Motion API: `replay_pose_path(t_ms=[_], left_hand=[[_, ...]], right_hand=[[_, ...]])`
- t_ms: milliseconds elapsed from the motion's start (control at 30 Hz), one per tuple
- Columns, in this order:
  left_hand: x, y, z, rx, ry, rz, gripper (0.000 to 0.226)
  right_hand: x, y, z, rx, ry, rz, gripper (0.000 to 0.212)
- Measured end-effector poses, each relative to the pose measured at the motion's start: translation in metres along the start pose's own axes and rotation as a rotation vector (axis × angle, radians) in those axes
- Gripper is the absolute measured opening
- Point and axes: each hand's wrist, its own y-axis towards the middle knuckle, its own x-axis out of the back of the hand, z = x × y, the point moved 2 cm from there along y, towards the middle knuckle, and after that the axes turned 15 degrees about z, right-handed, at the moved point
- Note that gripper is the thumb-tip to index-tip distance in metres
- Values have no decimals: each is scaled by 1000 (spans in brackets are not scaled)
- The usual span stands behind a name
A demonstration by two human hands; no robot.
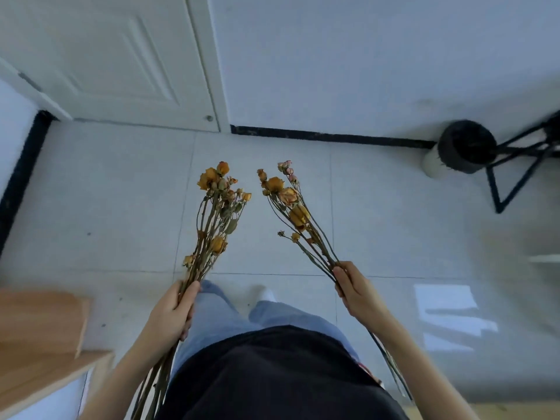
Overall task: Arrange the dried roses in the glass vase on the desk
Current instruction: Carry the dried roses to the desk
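I stand over a pale tiled floor with a bunch of dried roses in each hand. My left hand grips the left bunch by its stems, with orange and brown heads pointing away from me. My right hand grips the right bunch, whose heads are orange with a few pink buds at the tip. Both bunches tilt forward and their long stems trail back past my wrists. No glass vase and no desk top with a vase shows in view.
A wooden furniture edge sits at lower left. A white door is ahead on the left, and a white wall with black skirting is ahead on the right. A dark round pot and a black metal frame stand at far right.
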Motion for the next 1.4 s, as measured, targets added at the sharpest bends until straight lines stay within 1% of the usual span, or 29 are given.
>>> replay_pose_path(t_ms=[133,233,333,467,600,700,933,1100,1233,1400], left_hand=[[-36,41,-63,-63,248,203,29],[-68,73,-103,-63,397,331,29],[-104,108,-139,-57,456,450,27],[-160,161,-184,-53,573,590,23],[-229,213,-234,-64,673,754,23],[-283,239,-270,-76,762,858,22],[-386,276,-325,-48,893,993,22],[-467,290,-347,-31,953,1050,20],[-539,296,-361,-95,1010,1054,20],[-625,299,-378,-127,982,981,21]], right_hand=[[33,-37,-38,-49,158,-206,18],[48,-59,-67,-107,257,-360,21],[60,-73,-87,-166,352,-483,25],[82,-83,-107,-240,485,-643,24],[117,-84,-123,-314,635,-775,25],[147,-87,-130,-334,716,-860,28],[199,-110,-155,-387,865,-1038,25],[246,-133,-190,-403,926,-1106,26],[301,-155,-232,-380,913,-1116,25],[379,-195,-291,-363,892,-1119,23]])
